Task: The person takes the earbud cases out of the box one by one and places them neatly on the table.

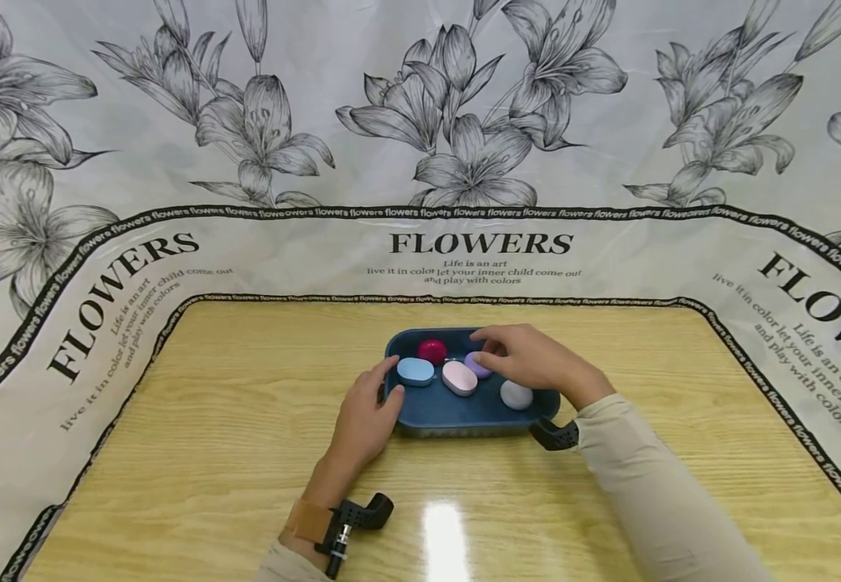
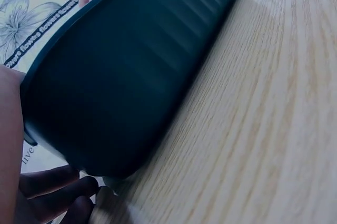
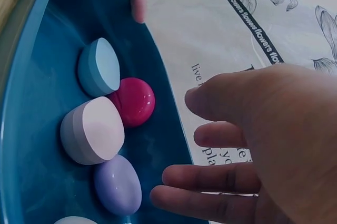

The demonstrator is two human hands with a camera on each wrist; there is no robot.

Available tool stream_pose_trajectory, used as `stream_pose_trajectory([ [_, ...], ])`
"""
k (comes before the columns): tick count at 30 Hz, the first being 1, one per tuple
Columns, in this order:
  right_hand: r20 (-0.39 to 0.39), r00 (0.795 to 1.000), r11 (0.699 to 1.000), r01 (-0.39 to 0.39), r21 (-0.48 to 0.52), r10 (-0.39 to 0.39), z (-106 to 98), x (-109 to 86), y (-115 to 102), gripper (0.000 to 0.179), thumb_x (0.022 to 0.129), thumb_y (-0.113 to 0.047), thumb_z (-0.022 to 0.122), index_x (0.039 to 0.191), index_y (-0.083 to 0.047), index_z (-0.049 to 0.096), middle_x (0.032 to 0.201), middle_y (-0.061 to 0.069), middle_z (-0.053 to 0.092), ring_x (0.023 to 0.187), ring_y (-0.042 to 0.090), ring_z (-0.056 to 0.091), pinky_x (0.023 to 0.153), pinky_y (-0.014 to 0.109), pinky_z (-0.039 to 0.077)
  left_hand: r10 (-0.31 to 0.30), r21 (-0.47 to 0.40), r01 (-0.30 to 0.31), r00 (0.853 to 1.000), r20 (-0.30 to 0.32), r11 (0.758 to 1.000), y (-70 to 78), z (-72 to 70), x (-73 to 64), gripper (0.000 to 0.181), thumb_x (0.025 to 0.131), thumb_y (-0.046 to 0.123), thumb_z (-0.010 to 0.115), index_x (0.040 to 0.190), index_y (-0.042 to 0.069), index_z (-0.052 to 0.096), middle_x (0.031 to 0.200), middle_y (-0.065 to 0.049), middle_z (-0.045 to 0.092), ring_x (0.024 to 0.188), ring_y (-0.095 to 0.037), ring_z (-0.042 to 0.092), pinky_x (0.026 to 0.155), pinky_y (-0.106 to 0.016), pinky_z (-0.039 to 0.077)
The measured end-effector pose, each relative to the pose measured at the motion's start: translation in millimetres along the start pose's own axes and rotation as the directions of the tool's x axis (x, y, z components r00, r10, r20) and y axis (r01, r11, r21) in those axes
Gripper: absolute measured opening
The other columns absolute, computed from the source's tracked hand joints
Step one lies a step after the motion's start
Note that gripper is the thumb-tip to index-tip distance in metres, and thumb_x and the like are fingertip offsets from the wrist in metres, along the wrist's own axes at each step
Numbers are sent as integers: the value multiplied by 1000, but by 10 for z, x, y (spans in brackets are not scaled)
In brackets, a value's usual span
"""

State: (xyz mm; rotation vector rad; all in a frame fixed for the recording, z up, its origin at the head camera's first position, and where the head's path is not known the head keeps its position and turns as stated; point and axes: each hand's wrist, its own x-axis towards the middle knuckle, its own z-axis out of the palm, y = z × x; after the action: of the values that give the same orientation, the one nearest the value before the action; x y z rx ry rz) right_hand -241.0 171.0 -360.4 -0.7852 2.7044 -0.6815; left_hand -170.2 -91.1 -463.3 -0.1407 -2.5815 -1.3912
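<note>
A dark blue plastic basin [image 1: 457, 416] stands on the table with several small rounded cases inside. They are a light blue case [image 1: 416, 372], a crimson one [image 1: 432, 352], a pale pink one [image 1: 459, 378], a purple one [image 1: 477, 364] and a white one [image 1: 516, 395]. My left hand [image 1: 365, 412] holds the basin's left end, thumb and a finger over the rim, other fingers outside. Over the basin's right back part is my right hand [image 1: 526, 356], its fingers apart and holding nothing, nearest to the purple case [image 3: 118, 184].
The basin rests on a wood-grain table [image 1: 246, 453]. A white cloth [image 1: 479, 275] with flower prints and lettering borders the table at the back and both sides. Black camera mounts [image 1: 362, 513] sit on both wrists.
</note>
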Motion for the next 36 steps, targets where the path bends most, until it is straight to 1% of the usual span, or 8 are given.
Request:
stream_pose_trajectory([
  [5,21,1000,1000,-3,-4,3,30,55,-13,46,100,-28,62,139,-5,58,110,6,68,98,19,64,89,44,50,-13,4,13,1000,3,1000,1,-20,-19,46,100,24,58,146,23,55,134,-9,59,117,-24,56,96,-49,45],
  [12,47,998,999,30,24,-31,83,133,-94,48,97,-24,67,139,-3,58,107,6,68,95,18,64,85,41,51,-13,2,13,1000,-9,1000,-13,-43,-38,43,101,25,58,144,23,56,132,-7,60,115,-23,57,95,-49,45],
  [15,57,998,999,37,9,-37,97,178,-132,48,96,-24,69,138,-3,58,105,5,68,95,17,65,84,40,52,-17,0,17,1000,-15,1000,-21,-46,-44,43,101,26,58,144,24,56,130,-6,60,109,-22,57,92,-46,45],
  [18,66,997,999,44,-17,-43,102,223,-162,49,94,-24,70,137,-3,59,102,4,68,92,16,64,82,39,52,-14,-6,14,1000,-19,1000,-27,-49,-48,43,101,27,58,144,24,56,129,-6,60,106,-22,56,90,-46,45],
  [23,100,994,999,38,-23,-36,118,286,-176,49,94,-23,70,137,-2,59,97,2,67,83,13,61,76,35,51,-7,-6,7,1000,-21,1000,-29,-48,-46,44,101,28,57,144,23,56,131,-7,60,116,-22,57,96,-48,45],
  [27,128,992,1000,13,-21,-10,135,323,-171,50,94,-23,70,139,-4,57,94,1,65,77,13,58,71,33,49,-3,0,3,1000,-20,1000,-28,-45,-40,44,101,29,57,144,24,56,133,-7,59,121,-24,56,98,-49,45],
  [32,140,990,999,18,-41,-12,134,355,-154,50,95,-24,70,139,-6,58,91,1,63,74,13,58,70,34,48,-3,5,3,1000,-21,1000,-19,-29,-33,43,101,29,57,144,25,56,133,-7,59,123,-25,55,99,-50,44],
  [36,155,988,998,11,-59,-2,126,360,-131,50,94,-23,70,139,-6,58,89,1,63,74,14,58,71,34,48,0,-6,0,1000,-6,1000,-9,14,-29,43,101,28,58,144,25,56,133,-7,59,123,-25,55,100,-51,44],
])
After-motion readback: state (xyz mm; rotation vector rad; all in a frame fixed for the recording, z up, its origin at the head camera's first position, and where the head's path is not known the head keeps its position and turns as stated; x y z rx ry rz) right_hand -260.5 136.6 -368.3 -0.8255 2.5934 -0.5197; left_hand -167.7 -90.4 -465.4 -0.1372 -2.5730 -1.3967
